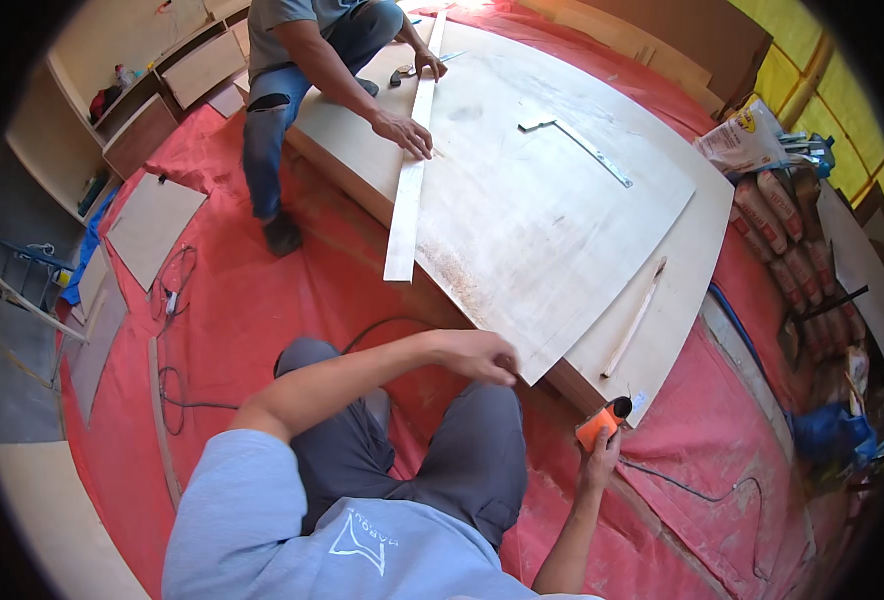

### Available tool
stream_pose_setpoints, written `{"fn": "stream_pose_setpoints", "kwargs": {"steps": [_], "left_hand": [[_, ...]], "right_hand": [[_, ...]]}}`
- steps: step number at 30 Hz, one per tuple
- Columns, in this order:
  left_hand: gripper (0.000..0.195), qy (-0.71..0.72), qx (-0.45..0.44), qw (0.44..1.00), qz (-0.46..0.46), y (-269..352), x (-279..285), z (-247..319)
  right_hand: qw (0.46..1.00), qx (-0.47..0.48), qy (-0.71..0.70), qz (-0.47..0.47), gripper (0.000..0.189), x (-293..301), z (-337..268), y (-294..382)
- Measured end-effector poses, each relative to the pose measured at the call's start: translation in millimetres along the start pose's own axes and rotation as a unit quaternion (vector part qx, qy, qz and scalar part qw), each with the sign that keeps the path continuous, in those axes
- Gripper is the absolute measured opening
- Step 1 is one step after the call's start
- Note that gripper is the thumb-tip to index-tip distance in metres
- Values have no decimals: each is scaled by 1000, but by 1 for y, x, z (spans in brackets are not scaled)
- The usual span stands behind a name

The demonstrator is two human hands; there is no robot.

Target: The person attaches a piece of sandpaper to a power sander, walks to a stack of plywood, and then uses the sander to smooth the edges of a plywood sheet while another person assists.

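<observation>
My left hand (483, 356), with loosely bent fingers and nothing visible in it, is over the near corner of a pale plywood sheet (539, 255). My right hand (599, 454) grips an orange and black tool (599, 426) of unclear kind, beside the lower sheet's corner. A long straight wooden board (406, 217) lies across the upper sheet and juts past its left edge; sawdust (453, 281) is scattered nearby. A metal square (592, 152) rests farther back. On the lower sheet lies a thin wood strip (635, 319).
A co-worker (322, 75) squats at the sheets' far left, both hands on the long board. Cables (175, 300) and cut panels (155, 225) lie on the red floor covering (262, 300). Stacked bags (776, 214) stand at right, wooden cabinets (201, 67) at upper left.
</observation>
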State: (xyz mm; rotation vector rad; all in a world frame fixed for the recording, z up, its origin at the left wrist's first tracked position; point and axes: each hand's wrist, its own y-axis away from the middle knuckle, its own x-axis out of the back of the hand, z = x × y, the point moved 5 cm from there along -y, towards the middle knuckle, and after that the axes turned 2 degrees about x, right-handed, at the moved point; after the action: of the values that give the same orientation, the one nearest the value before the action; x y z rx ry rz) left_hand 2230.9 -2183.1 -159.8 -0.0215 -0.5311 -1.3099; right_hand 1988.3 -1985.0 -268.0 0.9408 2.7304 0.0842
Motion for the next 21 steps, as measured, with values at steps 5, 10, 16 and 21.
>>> {"fn": "stream_pose_setpoints", "kwargs": {"steps": [5, 10, 16, 21], "left_hand": [[40, 75, 155, 985, 19, 56, 18, -31], [36, 28, 155, 985, 67, 65, 33, -38], [44, -169, 298, 907, 246, 104, 70, -57], [61, -129, 402, 794, 436, 128, 95, -102]], "right_hand": [[991, 33, 128, -14, 50, -25, -25, -41], [979, 17, 200, -38, 53, -45, -44, -88], [952, 20, 306, -1, 66, -39, -47, -136], [931, 20, 364, 32, 68, -27, -43, -170]]}}
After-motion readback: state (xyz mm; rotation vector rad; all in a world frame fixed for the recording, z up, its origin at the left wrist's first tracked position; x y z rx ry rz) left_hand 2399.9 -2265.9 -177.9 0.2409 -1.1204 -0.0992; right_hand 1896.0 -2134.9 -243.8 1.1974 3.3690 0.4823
